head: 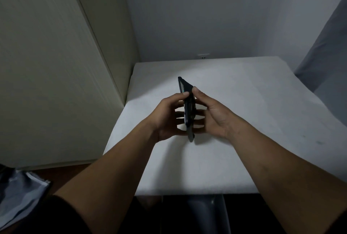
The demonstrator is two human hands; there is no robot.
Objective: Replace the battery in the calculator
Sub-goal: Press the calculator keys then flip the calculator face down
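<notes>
A dark, flat calculator (185,88) is held on edge above the white table (244,102), its long side pointing away from me. My left hand (167,119) presses its left face with the thumb on top and the fingers spread beneath. Against the right face lies my right hand (214,115), thumb on the upper edge. The calculator's lower end (191,137) pokes out below the palms. Its keys and back cover are hidden by the edge-on angle and dim light. No battery is visible.
A beige cabinet wall (56,65) stands close on the left of the table. A white wall socket (203,56) sits behind the far edge. Grey fabric (328,55) hangs at the right, and a folded cloth (20,196) lies at lower left.
</notes>
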